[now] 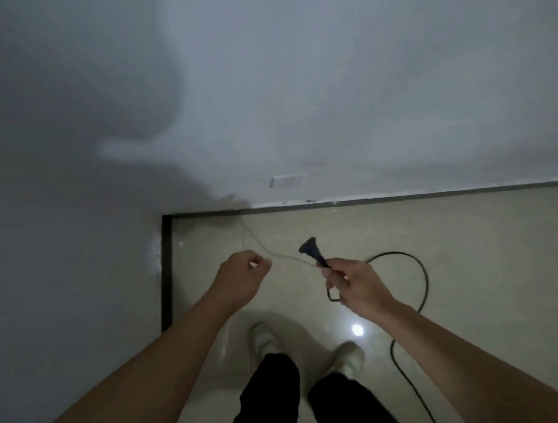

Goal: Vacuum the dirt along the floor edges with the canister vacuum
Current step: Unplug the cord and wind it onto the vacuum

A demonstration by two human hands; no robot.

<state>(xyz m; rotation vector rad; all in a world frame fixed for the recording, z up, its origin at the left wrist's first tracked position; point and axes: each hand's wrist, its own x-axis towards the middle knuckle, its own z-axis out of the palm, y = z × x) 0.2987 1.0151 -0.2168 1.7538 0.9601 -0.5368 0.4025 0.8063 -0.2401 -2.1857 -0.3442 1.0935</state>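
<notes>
From my remote seat I see the person's right hand [355, 289] held out in front at mid-frame, fingers curled round the neck of a black power plug [311, 249]. The plug's flared head sticks out up and to the left of the knuckles and points toward the corner of the room. The black cord [425, 279] leaves the underside of that fist in a small kink. It shows again as a wide loop on the glossy beige floor [485, 247] just right of the hand, then runs down past the right forearm and out at the bottom edge. The left hand [242, 275] hangs level with the right and a little apart from it, fingers curled in and thumb meeting forefinger. It seems to pinch a thin pale strand [287, 258] that runs between the two hands and up to the corner, though the dim light leaves me unsure. A white wall socket [288, 181] sits low on the wall [348, 83] above the dark skirting strip [168, 269], beyond both hands. Two pale shoes [266, 339] stand below them.
</notes>
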